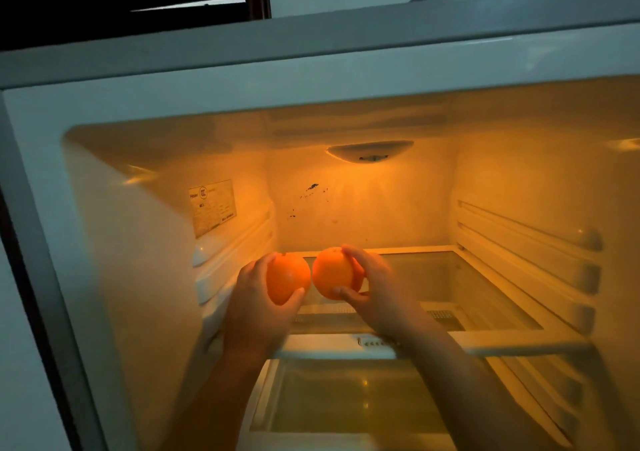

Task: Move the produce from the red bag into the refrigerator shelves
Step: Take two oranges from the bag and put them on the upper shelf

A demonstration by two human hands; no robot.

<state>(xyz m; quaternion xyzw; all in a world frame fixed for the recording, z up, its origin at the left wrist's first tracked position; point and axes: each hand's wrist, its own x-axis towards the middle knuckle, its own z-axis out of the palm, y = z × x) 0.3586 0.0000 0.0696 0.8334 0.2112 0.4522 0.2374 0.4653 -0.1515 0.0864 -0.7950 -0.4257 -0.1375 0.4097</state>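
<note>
Both my arms reach into the open refrigerator [311, 80], lit in warm yellow. My left hand [258, 307] grips one orange [287, 279], and my right hand [377, 289] grips a second orange [334, 274]. The two oranges are side by side and nearly touch, held just above the left rear part of the upper glass shelf [478, 294]. The red bag is not in view.
A lower glass shelf [346, 402] lies beneath the upper one. Ribbed shelf rails [526, 242] line the right wall, and a label [213, 206] is stuck on the left wall. A lamp housing [370, 151] sits in the ceiling at the back.
</note>
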